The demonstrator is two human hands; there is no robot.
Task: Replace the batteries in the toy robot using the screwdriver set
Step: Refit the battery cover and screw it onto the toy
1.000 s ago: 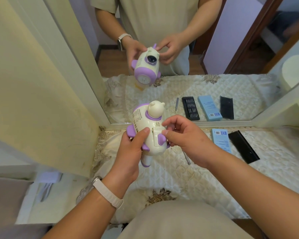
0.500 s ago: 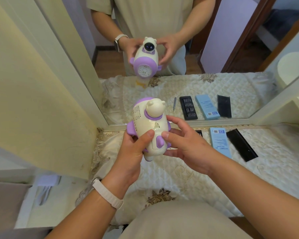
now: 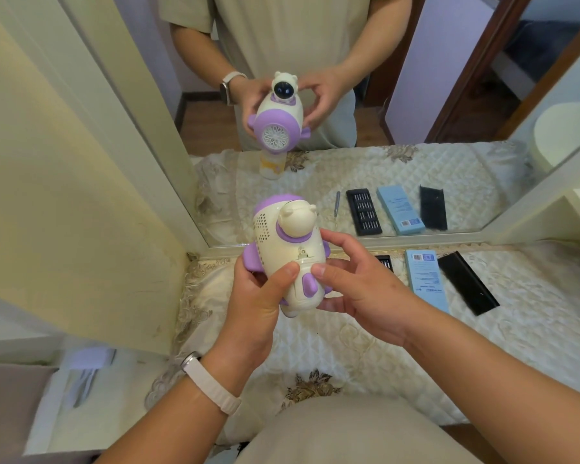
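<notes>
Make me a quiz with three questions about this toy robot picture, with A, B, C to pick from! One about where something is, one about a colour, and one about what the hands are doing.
1. Where is the blue box?
A. On the floor.
B. On the quilted cloth, to the right of the toy robot.
C. Inside a drawer.

2. What colour are the toy robot's little fins?
A. Green.
B. Red.
C. Purple.

3. How is the toy robot held?
A. It lies on the cloth untouched.
B. The left hand and the right hand both grip it, above the cloth.
C. Only one hand holds it.

Answers:
1 B: the box lies flat on the cloth, beside a black cover.
2 C: purple fins stick out from the cream body.
3 B: fingers of both hands curl round its body.
</notes>
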